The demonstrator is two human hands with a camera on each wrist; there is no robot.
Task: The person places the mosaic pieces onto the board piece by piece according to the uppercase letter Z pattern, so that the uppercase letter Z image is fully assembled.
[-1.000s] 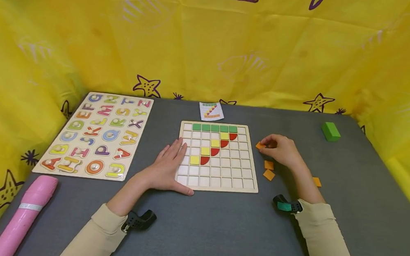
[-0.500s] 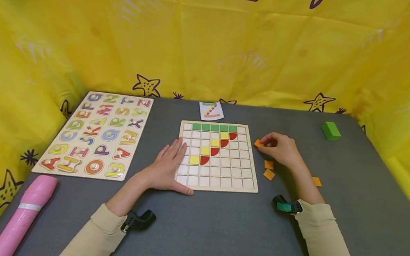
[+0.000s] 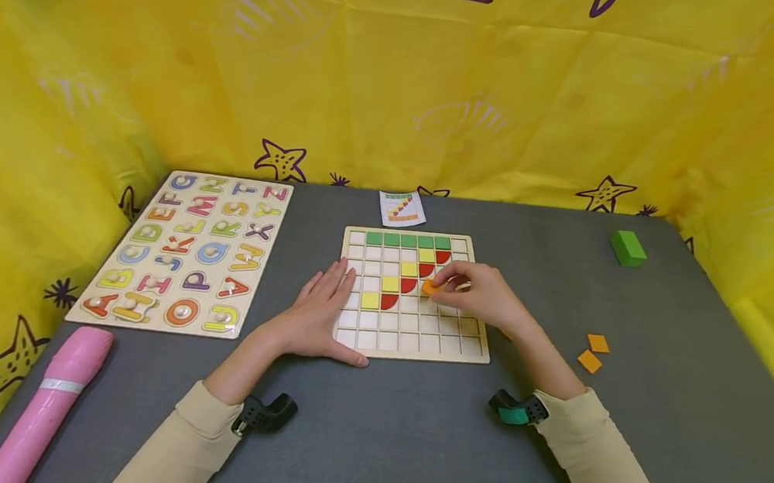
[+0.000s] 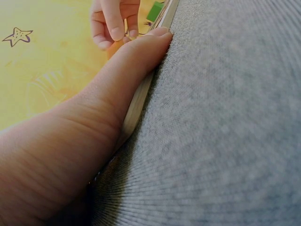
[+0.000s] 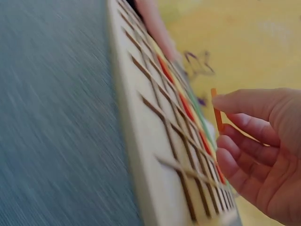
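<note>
A wooden grid board (image 3: 429,345) lies flat on the table. On it are a row of green squares (image 3: 409,240) and a diagonal of yellow squares (image 3: 391,284) beside red quarter-circle tiles (image 3: 408,285). My left hand (image 3: 312,321) rests on the board's left edge, fingers straight, thumb along the near edge. Between thumb and fingertips, my right hand (image 3: 487,294) pinches an orange square tile (image 3: 429,288) above the middle of the grid. The right wrist view shows this tile (image 5: 217,113) edge-on, apart from the board.
Two orange tiles (image 3: 593,352) lie right of my forearm; a sliver of another (image 3: 506,334) shows beneath it. A pattern card (image 3: 402,209) sits behind the board. An alphabet puzzle (image 3: 183,253) and pink tube (image 3: 49,403) are left, a green block (image 3: 628,249) far right.
My right hand has carried the orange tile left, from beside the board to over its grid. The left hand stays on the board's edge.
</note>
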